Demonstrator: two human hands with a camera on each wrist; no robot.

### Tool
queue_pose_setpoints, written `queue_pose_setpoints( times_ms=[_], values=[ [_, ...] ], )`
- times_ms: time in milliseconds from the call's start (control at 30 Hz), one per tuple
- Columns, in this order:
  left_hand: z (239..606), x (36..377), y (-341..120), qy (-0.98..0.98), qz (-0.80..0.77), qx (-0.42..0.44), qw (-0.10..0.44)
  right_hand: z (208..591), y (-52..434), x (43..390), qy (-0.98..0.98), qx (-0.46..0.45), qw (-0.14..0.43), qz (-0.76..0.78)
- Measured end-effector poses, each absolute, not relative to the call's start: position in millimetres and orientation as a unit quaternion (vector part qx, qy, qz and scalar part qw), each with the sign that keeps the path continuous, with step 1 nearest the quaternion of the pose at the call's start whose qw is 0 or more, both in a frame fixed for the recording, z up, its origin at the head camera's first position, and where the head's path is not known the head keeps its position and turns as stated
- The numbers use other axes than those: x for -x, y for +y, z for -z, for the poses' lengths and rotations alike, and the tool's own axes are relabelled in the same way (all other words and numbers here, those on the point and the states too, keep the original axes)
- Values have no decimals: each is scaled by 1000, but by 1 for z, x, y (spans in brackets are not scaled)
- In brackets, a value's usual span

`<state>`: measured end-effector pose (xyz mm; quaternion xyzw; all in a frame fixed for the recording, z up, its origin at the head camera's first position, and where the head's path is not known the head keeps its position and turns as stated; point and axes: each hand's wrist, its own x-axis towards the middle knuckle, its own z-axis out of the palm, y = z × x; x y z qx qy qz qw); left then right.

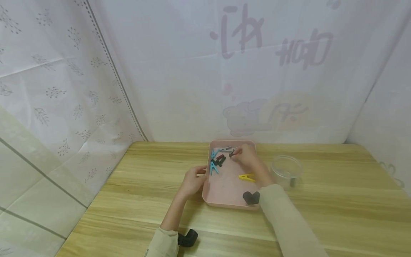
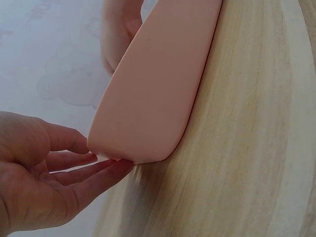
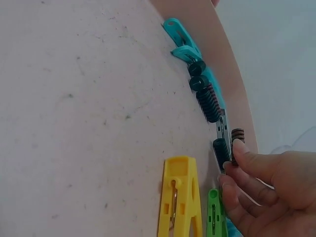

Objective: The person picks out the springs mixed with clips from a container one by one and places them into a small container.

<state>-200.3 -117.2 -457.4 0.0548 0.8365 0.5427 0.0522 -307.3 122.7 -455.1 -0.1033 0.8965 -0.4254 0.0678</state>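
Note:
My left hand (image 1: 192, 181) is beside the pink tray (image 1: 224, 205), its extended fingertips touching the outside of the wall, as the left wrist view also shows. Over the tray's far right part, my right hand (image 1: 246, 157) pinches a small dark ribbed cylinder (image 3: 238, 136) between thumb and fingertips. Close by its fingers in the right wrist view lies another dark ribbed cylinder (image 3: 220, 150). More ribbed pieces (image 1: 219, 161), some dark and one reddish, lie between two blue clothespins (image 1: 213, 168). A grey clothespin (image 1: 225, 149) lies at the far end, a yellow clothespin (image 1: 246, 177) nearer my right wrist.
Right of the tray stands a clear round container (image 1: 286, 167) with a dark piece (image 1: 292, 182) low in it. A green clothespin (image 3: 214, 212) shows beside the yellow one. The wooden table (image 1: 135, 200) meets a pale curtain (image 1: 179, 107) along its far edge.

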Motion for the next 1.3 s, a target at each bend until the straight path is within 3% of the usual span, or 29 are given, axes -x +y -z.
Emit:
queue_pose_setpoints(
  times_ms=[567,1300],
  values=[
    [454,202,-116,840,-537,-53,46,432,121,303,896,126,52,422],
    [455,201,-116,838,-541,-51,53,416,127,286,883,137,77,443]
  ],
)
